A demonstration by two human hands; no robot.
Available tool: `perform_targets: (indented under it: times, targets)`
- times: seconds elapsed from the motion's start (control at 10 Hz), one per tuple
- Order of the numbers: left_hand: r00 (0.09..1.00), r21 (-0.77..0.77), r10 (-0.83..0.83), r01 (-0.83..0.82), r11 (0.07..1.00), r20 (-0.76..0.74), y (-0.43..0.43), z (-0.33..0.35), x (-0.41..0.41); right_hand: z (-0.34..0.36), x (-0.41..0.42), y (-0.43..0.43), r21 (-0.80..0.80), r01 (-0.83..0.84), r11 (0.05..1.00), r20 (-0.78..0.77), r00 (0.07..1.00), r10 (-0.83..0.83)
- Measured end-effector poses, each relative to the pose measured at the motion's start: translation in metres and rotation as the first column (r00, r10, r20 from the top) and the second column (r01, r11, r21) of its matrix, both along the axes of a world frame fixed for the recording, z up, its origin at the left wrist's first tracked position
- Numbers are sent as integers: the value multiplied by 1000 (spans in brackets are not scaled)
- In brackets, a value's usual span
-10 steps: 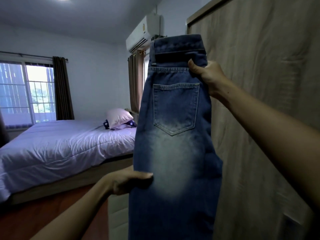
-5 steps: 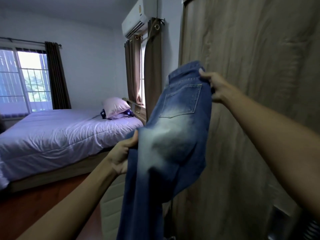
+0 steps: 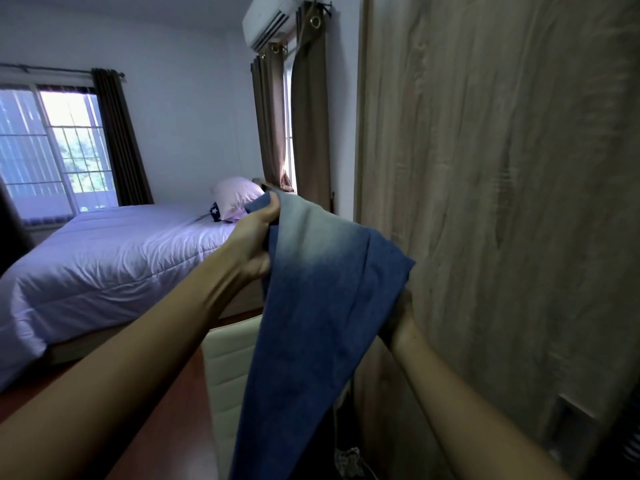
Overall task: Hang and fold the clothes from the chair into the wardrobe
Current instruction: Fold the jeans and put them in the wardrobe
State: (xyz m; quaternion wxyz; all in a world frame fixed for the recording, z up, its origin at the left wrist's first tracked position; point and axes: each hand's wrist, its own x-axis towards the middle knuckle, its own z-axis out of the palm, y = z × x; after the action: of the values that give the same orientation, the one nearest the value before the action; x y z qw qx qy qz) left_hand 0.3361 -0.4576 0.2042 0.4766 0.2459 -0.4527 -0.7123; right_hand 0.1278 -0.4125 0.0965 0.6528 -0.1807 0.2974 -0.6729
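Head view: jeans [image 3: 322,306], blue denim with a pale faded patch, were held up close before the shut wardrobe [image 3: 502,202] door, draping down between both forearms. Left hand [image 3: 254,244] gripped the upper left edge, thumb and fingers curled round the cloth. Right hand [image 3: 401,320] lay behind the denim's right edge, fingers hidden, so its grip could not be told. A cream padded chair [image 3: 232,358] stood below, partly covered by the hanging denim. Beyond were a bed [image 3: 104,258] with a white quilt, a pink pillow [image 3: 235,195], brown curtains [image 3: 308,116] beside the wardrobe, an air conditioner [image 3: 270,22] above them, and a window [image 3: 55,147] far left.
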Motion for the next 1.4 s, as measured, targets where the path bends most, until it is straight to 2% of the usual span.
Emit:
perform_targets:
  times: [0.1,0.2,0.3,0.4,0.5,0.6,0.7,0.8,0.9,1.0,1.1,1.2,1.3,1.4]
  targets:
    - [997,11,68,-68,998,33,-4,-7,-5,-7,18,3,61,-112,992,133,986,103]
    - [983,19,177,-178,984,52,-13,-18,-3,-17,25,15,-70,-134,989,50,989,137]
    - [963,17,259,-261,965,76,-22,-23,4,-18,18,14,-113,-188,976,-86,980,178]
    - [941,-31,309,-308,951,138,-31,-24,11,-8,17,8,-158,-233,959,-323,930,173]
    - [925,-111,344,-330,938,161,-34,-20,19,18,13,4,-137,-115,984,-459,888,40]
    - [896,-285,394,-330,900,207,-40,-5,37,70,1,-2,-169,-44,985,-509,859,-49]
    - [879,-317,401,-315,894,258,-47,5,50,100,-2,-9,-146,13,989,-503,860,-86]
    - [979,-4,124,-125,992,165,-41,4,64,133,11,-18,-69,29,997,-453,890,-57]
    - [998,38,-58,59,998,-36,-31,-16,67,147,15,-27,-6,73,997,-395,916,-69]
    - [984,-22,-178,178,984,-10,-14,-40,59,159,2,-34,64,108,992,-422,904,-71]
    - [983,-38,-140,146,989,115,-15,-38,50,160,-14,-29,124,94,988,-544,839,-12]
    - [945,-121,70,-32,992,321,-22,-15,35,157,-43,-15,179,80,981,-771,630,89]
    - [896,-137,113,-59,989,429,-27,-3,25,151,-60,-13,195,117,974,-844,526,106]
    - [909,-148,193,-147,978,368,-31,4,8,143,-66,-19,132,201,971,-852,523,8]
